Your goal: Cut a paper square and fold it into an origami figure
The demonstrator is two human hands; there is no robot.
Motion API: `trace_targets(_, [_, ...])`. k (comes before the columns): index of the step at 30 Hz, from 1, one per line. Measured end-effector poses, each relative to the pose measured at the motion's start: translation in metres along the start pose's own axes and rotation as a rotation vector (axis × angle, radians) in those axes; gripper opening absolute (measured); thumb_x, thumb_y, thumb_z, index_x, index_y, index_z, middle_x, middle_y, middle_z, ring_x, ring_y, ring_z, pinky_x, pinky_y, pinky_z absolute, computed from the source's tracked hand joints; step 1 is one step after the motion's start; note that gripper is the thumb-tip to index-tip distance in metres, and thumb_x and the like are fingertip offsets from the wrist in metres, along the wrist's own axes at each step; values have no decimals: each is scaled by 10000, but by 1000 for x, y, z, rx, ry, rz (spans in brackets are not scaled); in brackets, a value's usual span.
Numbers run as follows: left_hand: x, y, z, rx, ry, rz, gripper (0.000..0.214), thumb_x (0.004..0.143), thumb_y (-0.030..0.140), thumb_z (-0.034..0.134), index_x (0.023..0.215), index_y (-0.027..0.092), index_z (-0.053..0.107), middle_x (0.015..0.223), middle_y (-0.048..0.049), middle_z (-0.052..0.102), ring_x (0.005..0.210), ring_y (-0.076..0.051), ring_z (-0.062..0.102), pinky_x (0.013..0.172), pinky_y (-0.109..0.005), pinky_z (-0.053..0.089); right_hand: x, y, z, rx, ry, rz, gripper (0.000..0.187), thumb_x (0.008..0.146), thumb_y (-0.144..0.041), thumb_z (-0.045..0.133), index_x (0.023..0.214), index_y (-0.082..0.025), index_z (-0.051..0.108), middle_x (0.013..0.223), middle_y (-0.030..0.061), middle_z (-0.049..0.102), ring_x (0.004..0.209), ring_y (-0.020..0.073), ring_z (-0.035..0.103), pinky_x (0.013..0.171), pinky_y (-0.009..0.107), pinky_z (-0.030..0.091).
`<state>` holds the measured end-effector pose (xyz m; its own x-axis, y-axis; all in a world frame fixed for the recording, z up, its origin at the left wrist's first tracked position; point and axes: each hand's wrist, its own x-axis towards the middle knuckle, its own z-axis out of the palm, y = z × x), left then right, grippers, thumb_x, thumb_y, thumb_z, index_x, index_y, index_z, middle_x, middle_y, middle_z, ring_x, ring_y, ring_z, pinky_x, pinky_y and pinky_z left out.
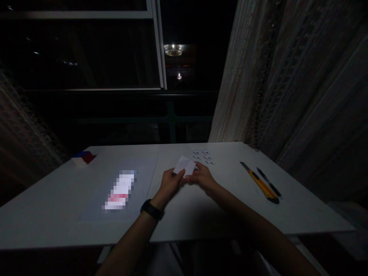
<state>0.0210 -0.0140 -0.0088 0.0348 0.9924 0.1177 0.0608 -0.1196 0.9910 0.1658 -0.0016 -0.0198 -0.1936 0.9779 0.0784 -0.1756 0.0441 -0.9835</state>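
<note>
A small folded piece of white paper point(185, 165) is held up above the middle of the table, between both hands. My left hand point(170, 181), with a dark band on its wrist, grips the paper's lower left side, thumb on top. My right hand point(203, 177) pinches the right side and lower edge; some of its fingers are hidden behind the paper. Just beyond the right hand, several small dark marks or thin pieces point(202, 156) lie in rows on the white table point(184, 226); I cannot make out what they are.
On the right lie a yellow utility knife point(260, 184) with its blade out and a dark pen point(268, 182). At left, a lit phone point(120, 190) with a blurred screen rests on a paper sheet point(149, 172). A coloured cube point(82, 158) sits at the far left, below a dark window.
</note>
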Motion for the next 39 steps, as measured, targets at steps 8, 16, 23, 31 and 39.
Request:
trace_targets(8, [1,-1,-2,7,-60,24,376,647,474,622,671,99,608,473,-15,561,399,-90,461,392,-194,300,-2,-8,-1,3,10,41,377,527,-340,748,776,-137,551,543,21,637,432,132,575,442,242,471])
trace_targets(16, [2,-2,-3,69,-98,53,378,664,482,598,641,105,590,457,-3,534,400,-84,444,402,-193,296,-2,-10,-4,13,82,157,310,567,-359,722,548,-140,503,475,49,618,399,141,571,391,240,479])
trace_targets(23, [1,0,-3,35,-100,17,386,632,486,625,631,101,587,437,5,517,383,-75,414,389,-192,275,-1,-9,-8,39,70,170,241,590,-302,712,596,-118,556,502,59,621,439,147,581,442,269,511])
trace_targets(31, [-1,3,-5,-40,-125,4,363,607,452,658,632,95,599,439,34,457,395,-56,344,390,-192,220,-1,-8,-11,61,37,149,247,602,-326,707,665,-118,589,534,47,626,473,140,585,471,267,516])
trace_targets(39, [0,4,-6,-52,-89,7,335,602,422,666,638,92,618,426,43,432,403,-53,314,407,-196,197,1,-4,-10,59,32,115,400,686,-512,587,637,-115,582,517,74,624,442,160,595,447,276,501])
